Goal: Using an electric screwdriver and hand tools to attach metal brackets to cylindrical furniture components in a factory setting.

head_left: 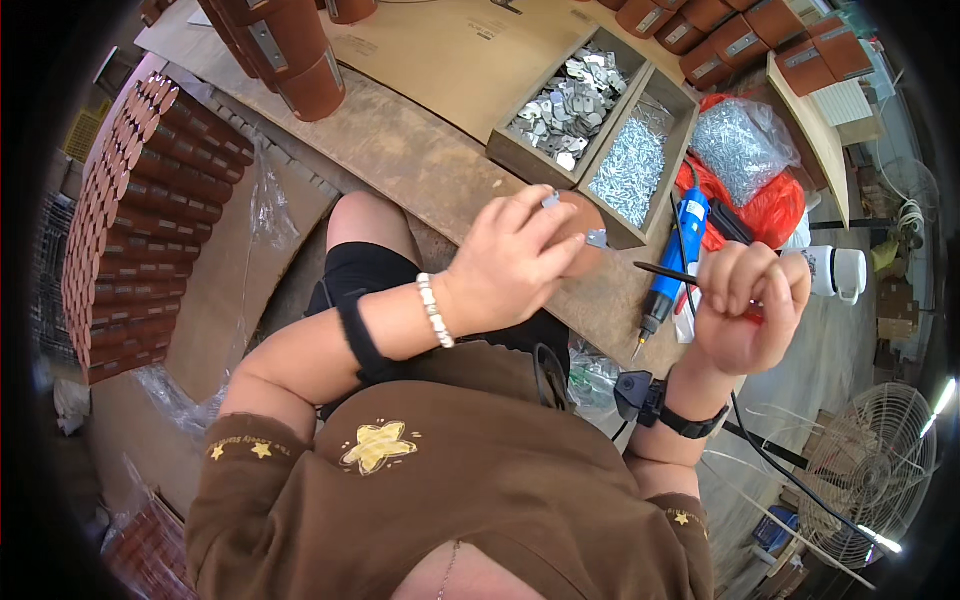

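Observation:
My left hand grips a round reddish-brown piece over the front of the bench, fingers along its edge. Small grey metal tabs stick out at its rim by my fingertips. In my right hand, the fingers are curled round a thin dark-shafted tool with a bit of red at the palm; it looks like a screwdriver. Its tip points left toward the round piece, apart from it. Just left of that hand, a blue electric screwdriver lies on the bench, bit toward me.
A wooden box holds metal tabs and screws in separate compartments. Behind the blue driver is a clear bag of screws on red plastic. Brown cylinders stand stacked at left and back right. A white bottle is at right.

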Action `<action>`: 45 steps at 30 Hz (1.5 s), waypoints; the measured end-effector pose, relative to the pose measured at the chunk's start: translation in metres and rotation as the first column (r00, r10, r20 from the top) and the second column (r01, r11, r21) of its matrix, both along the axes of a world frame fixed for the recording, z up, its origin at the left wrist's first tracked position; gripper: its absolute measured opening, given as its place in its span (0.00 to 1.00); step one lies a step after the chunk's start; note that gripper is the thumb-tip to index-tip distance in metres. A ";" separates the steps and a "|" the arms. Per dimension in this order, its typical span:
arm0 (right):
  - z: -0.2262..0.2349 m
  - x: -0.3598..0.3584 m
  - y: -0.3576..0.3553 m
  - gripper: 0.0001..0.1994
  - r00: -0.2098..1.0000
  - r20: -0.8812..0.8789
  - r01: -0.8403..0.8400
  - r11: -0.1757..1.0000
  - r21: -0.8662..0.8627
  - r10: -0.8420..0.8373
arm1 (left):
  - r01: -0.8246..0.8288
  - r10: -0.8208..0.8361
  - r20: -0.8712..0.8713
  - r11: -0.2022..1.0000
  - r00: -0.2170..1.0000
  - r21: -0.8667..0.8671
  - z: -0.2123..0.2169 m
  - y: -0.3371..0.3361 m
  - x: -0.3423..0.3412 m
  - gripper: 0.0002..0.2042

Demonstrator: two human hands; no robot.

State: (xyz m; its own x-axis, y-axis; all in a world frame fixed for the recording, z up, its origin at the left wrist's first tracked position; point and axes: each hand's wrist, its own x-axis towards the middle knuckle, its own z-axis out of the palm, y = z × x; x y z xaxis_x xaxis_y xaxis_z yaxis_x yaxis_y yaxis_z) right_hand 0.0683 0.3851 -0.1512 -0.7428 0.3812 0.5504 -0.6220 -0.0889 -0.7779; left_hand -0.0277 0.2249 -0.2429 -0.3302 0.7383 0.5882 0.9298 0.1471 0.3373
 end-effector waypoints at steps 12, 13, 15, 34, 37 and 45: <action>-0.014 -0.001 -0.017 0.08 0.999 0.016 0.043 0.996 -0.076 -0.042 | -0.069 0.045 0.149 0.984 0.988 0.164 -0.013 0.002 -0.015 0.21; -0.011 -0.002 -0.018 0.08 0.999 0.018 0.039 0.997 -0.062 -0.038 | -0.065 0.038 0.146 0.981 0.989 0.185 -0.015 0.000 -0.017 0.21; -0.008 -0.005 -0.020 0.09 0.998 -0.048 -0.045 0.995 -0.094 0.041 | 0.121 -0.172 0.185 0.958 0.967 0.261 -0.018 -0.005 -0.022 0.20; -0.027 -0.015 -0.039 0.08 0.991 -0.017 -0.135 0.982 -0.132 0.134 | 0.092 -0.167 0.348 0.971 0.922 0.222 -0.008 -0.016 0.000 0.17; -0.026 -0.014 -0.040 0.08 0.991 -0.006 -0.134 0.984 -0.122 0.134 | 0.080 -0.151 0.326 0.972 0.933 0.221 -0.009 -0.015 0.000 0.16; -0.023 -0.016 -0.037 0.11 0.979 0.039 -0.197 0.975 -0.103 0.202 | 0.062 -0.138 0.322 0.970 0.937 0.234 -0.010 -0.014 0.001 0.14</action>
